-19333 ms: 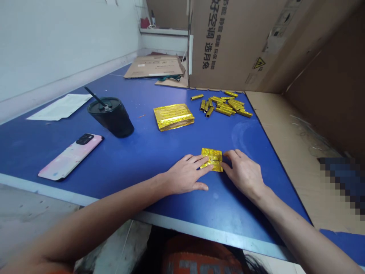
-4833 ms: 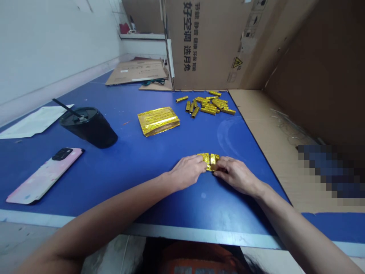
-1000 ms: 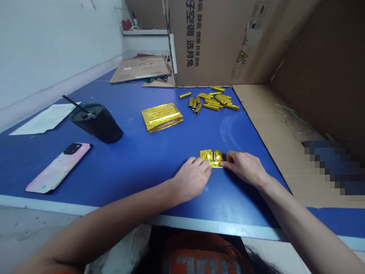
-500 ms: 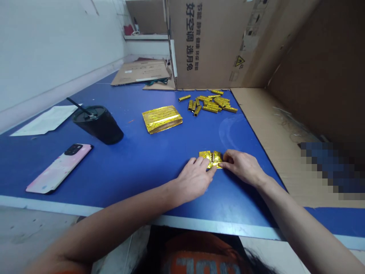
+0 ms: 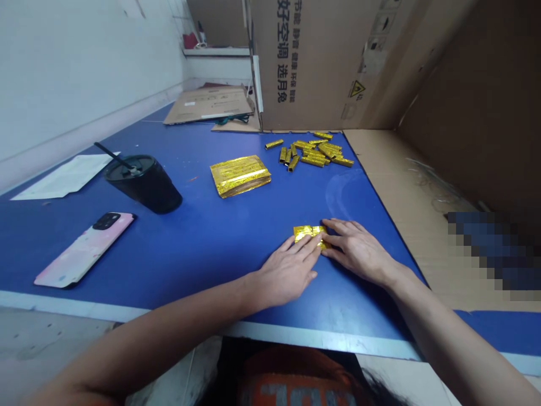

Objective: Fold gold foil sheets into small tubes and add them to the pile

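Note:
A small flat piece of shiny gold foil paper [image 5: 302, 232] lies on the blue table, with a seam or fold line across its middle. My left hand [image 5: 289, 270] rests on its near left part, fingers stretched out flat. From the right, my right hand [image 5: 359, 246] lays its spread fingers over the foil's right edge. The fingers cover much of the lower and right parts. Beyond the hands sits a stack of gold foil sheets [image 5: 240, 173]. Several small folded gold foil tubes [image 5: 313, 157] are heaped behind it to the right.
On the left are a black tumbler with a straw [image 5: 143, 183], a pink phone [image 5: 87, 248] and a white paper [image 5: 63, 176]. A large cardboard box [image 5: 321, 67] stands at the back. Flat cardboard [image 5: 393, 186] covers the right side, and folded cardboard [image 5: 211, 105] lies at the back left.
The foil's raised flaps now lie flatter, and the gap between them has narrowed. My right hand has gone from a pinch at the edge to fingers spread on top; my left fingers have straightened.

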A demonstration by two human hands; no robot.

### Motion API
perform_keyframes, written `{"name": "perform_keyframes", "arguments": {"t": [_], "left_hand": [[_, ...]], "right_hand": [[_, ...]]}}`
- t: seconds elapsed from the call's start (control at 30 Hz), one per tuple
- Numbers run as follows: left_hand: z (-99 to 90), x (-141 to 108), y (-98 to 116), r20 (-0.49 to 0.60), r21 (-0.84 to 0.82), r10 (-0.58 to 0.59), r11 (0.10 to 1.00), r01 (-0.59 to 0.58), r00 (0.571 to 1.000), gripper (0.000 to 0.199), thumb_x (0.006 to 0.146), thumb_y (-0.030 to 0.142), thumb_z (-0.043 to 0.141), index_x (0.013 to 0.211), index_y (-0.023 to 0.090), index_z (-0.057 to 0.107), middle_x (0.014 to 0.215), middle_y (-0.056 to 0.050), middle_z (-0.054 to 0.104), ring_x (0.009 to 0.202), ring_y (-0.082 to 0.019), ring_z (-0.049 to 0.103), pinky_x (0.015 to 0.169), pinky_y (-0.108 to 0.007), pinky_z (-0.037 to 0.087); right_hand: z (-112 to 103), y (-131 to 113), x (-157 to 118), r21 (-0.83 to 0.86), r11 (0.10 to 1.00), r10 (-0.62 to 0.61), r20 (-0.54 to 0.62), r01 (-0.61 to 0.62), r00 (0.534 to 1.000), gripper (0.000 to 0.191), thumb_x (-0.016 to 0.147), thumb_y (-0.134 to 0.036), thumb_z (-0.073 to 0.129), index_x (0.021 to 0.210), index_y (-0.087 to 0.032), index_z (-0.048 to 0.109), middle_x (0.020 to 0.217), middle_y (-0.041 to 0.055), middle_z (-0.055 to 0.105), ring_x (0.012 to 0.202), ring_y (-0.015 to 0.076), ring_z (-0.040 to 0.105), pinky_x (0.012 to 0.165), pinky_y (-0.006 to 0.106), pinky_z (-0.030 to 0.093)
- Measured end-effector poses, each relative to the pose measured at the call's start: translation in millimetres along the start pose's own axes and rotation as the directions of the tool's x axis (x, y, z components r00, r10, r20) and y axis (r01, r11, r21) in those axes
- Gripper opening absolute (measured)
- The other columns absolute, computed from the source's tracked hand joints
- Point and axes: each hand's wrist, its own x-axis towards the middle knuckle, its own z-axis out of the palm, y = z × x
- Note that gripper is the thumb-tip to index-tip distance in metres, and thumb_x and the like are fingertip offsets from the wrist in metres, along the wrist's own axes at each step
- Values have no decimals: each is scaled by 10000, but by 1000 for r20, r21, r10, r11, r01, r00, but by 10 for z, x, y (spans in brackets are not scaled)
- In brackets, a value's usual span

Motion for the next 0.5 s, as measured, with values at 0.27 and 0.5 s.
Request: {"name": "perform_keyframes", "arguments": {"t": [0.27, 0.5], "left_hand": [[-46, 53, -48, 75, -124, 5, 992, 4, 997, 565, 874, 421, 379, 1326, 95, 289, 1411, -111, 310, 1329, -196, 202, 1076, -382, 137], [-83, 74, -74, 114, -160, -5, 987, 24, 993, 572, 853, 463, 420, 1303, 122, 326, 1409, -119, 310, 1322, -198, 227, 1071, -409, 163]], "right_hand": [[48, 44, -3, 124, 992, 21, -1, -21, 1000, 382, 832, -341, 498, 1166, -167, 564, 1285, 161, 483, 1164, 271, 460, 952, 455, 378], [30, 74, -8, 255, 967, -3, -31, 11, 1000, 185, 814, -237, 521, 958, -204, 632, 1207, 95, 544, 1093, 214, 521, 929, 401, 424]]}}
